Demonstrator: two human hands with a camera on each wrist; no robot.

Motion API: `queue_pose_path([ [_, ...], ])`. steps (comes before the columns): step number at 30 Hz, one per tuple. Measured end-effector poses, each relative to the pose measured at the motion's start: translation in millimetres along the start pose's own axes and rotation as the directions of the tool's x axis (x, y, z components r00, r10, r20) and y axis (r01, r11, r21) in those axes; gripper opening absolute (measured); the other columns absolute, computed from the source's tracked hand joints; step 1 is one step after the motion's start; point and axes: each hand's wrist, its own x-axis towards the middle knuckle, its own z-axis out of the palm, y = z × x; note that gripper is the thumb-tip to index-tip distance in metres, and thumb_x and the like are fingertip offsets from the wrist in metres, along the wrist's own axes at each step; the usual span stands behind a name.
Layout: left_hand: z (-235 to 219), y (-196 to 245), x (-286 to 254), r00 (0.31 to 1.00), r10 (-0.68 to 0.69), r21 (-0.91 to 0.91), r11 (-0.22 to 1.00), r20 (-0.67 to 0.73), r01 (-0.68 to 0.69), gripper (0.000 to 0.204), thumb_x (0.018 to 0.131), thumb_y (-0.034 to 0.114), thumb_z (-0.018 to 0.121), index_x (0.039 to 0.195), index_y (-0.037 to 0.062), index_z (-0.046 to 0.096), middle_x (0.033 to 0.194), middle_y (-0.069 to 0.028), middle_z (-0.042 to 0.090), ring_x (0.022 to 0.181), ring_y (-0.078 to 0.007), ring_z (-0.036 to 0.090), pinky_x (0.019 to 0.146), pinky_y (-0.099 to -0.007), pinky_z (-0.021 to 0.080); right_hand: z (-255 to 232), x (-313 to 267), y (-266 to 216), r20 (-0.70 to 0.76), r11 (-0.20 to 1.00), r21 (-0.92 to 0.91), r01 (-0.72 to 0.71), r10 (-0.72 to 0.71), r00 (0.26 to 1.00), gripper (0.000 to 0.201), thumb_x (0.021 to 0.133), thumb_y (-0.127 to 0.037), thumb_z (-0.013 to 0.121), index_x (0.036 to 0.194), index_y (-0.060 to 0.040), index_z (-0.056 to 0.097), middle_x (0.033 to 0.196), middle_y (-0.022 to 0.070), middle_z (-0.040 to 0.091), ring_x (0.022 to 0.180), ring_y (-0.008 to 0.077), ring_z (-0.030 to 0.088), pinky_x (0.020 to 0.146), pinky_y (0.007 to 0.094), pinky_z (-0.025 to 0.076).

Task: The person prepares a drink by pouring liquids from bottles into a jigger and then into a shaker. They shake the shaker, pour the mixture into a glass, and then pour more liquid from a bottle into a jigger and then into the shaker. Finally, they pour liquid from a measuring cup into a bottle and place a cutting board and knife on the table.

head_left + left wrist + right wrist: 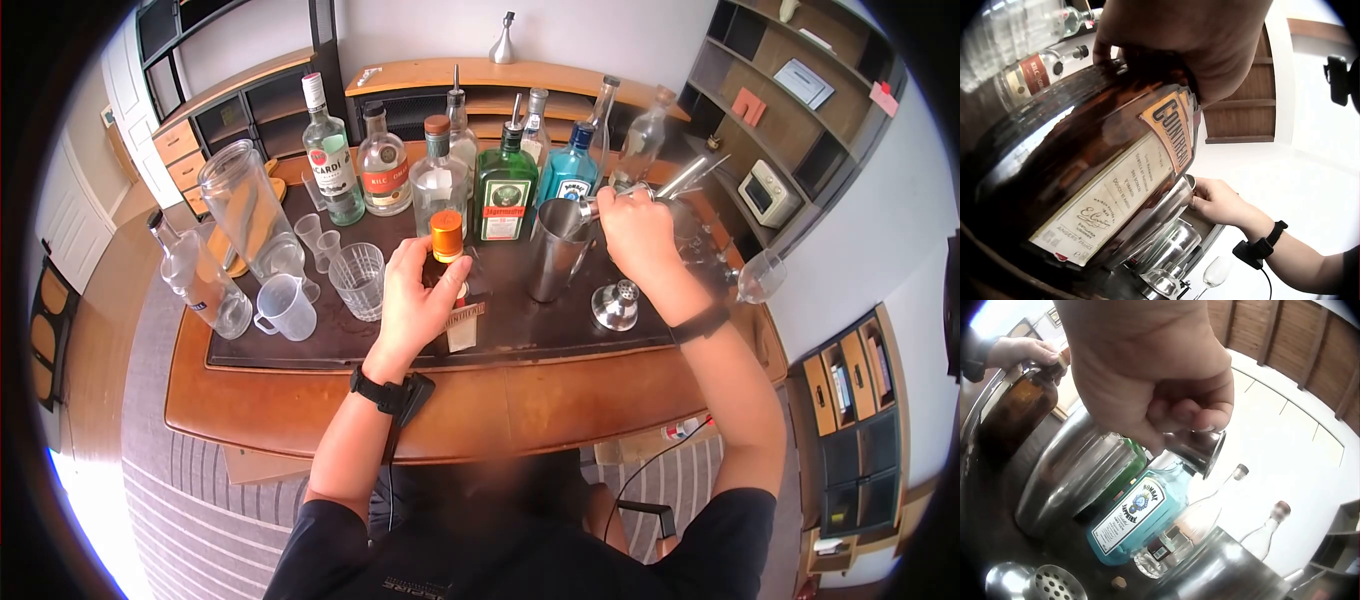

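My left hand (pixel 415 295) grips the neck of a brown Cointreau bottle (pixel 1104 169), just below its orange cap (pixel 447 237). The bottle stands near the front of the table, its label partly covered by the hand in the head view. With curled fingers, my right hand (pixel 638 232) pinches a small metal jigger (pixel 1200 450) beside the rim of a tall metal shaker tin (pixel 556 262). What the jigger and the tin hold inside cannot be seen.
Several bottles, among them a green Jägermeister (pixel 505 190) and a blue Bombay (pixel 570 175), line the back. A strainer top (pixel 615 306) sits right of the tin. Glassware, including a cut glass (pixel 357 282) and a plastic jug (pixel 287 308), stands at left; a wine glass (pixel 762 276) is at right.
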Motion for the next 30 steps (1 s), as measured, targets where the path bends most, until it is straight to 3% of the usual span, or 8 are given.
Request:
queue_pose_path([
  [7,0,-2,0,0.999,0.033,0.003,0.999,-0.015,-0.033,0.036,0.087,0.020,0.079,0.110,-0.0029,0.065,0.093,-0.0140,0.062,0.084,-0.0287,0.062,0.074,-0.0383,0.050,-12,4,-10,-0.149,0.996,-0.071,0.049,-0.059,0.987,0.018,0.079,-0.012,0.065,0.096,-0.0050,0.064,0.078,0.0053,0.068,0.084,0.0244,0.067,0.061,0.0345,0.056],
  [10,0,0,-1,1.000,0.022,0.000,1.000,-0.016,-0.022,0.036,0.087,0.021,0.079,0.111,-0.0025,0.065,0.093,-0.0141,0.062,0.084,-0.0291,0.062,0.074,-0.0388,0.050,-27,6,-11,-0.309,0.993,0.105,-0.045,0.076,0.948,0.020,0.083,-0.013,0.067,0.102,-0.0076,0.065,0.081,0.0061,0.066,0.082,0.0247,0.065,0.059,0.0371,0.055],
  [13,1,-5,-1,0.999,0.046,0.034,0.998,-0.029,-0.045,0.036,0.087,0.021,0.079,0.110,-0.0022,0.065,0.093,-0.0144,0.062,0.085,-0.0297,0.062,0.074,-0.0394,0.050,-53,-2,-27,-0.288,0.848,0.520,-0.103,0.288,0.913,0.018,0.085,-0.014,0.069,0.101,-0.0064,0.066,0.081,0.0070,0.065,0.073,0.0256,0.065,0.059,0.0391,0.053],
  [15,1,-4,-2,0.999,0.033,0.035,0.999,-0.022,-0.032,0.035,0.087,0.020,0.079,0.110,-0.0021,0.065,0.093,-0.0148,0.062,0.085,-0.0302,0.062,0.073,-0.0398,0.050,-67,-11,-43,0.000,0.560,0.800,-0.216,0.361,0.933,0.018,0.091,-0.014,0.072,0.103,-0.0027,0.065,0.081,0.0046,0.068,0.063,0.0127,0.064,0.061,0.0290,0.051],
  [18,2,-4,-1,0.999,0.046,0.026,0.999,-0.029,-0.045,0.034,0.087,0.019,0.078,0.110,-0.0020,0.065,0.094,-0.0156,0.063,0.084,-0.0309,0.062,0.073,-0.0407,0.050,-52,-25,-67,0.308,0.124,0.934,-0.335,0.194,0.931,0.020,0.091,-0.018,0.070,0.106,-0.0064,0.066,0.078,0.0059,0.071,0.067,0.0133,0.068,0.063,0.0322,0.053],
  [23,2,-4,-2,0.999,0.047,0.025,0.999,-0.022,-0.046,0.034,0.088,0.021,0.077,0.110,-0.0022,0.065,0.095,-0.0158,0.063,0.086,-0.0323,0.062,0.073,-0.0413,0.050,10,-44,-109,0.498,0.010,0.866,-0.500,0.090,0.863,0.023,0.091,-0.021,0.071,0.105,-0.0039,0.066,0.082,0.0064,0.071,0.075,0.0182,0.069,0.072,0.0338,0.054],
  [28,1,-6,-2,0.999,0.049,0.044,0.998,-0.013,-0.049,0.035,0.088,0.021,0.076,0.113,-0.0016,0.064,0.096,-0.0160,0.064,0.089,-0.0345,0.062,0.077,-0.0429,0.050,15,-50,-118,0.751,0.109,0.657,-0.746,-0.010,0.660,0.027,0.090,-0.027,0.072,0.103,-0.0041,0.065,0.079,0.0073,0.070,0.073,0.0189,0.069,0.071,0.0351,0.054],
  [30,0,-2,-1,1.000,0.021,0.034,0.999,-0.002,-0.020,0.035,0.088,0.021,0.075,0.113,-0.0014,0.064,0.096,-0.0163,0.064,0.090,-0.0357,0.062,0.078,-0.0442,0.049,25,-60,-123,0.715,0.139,0.691,-0.709,0.013,0.699,0.027,0.090,-0.026,0.072,0.105,-0.0047,0.064,0.078,0.0076,0.070,0.071,0.0200,0.069,0.071,0.0362,0.054],
])
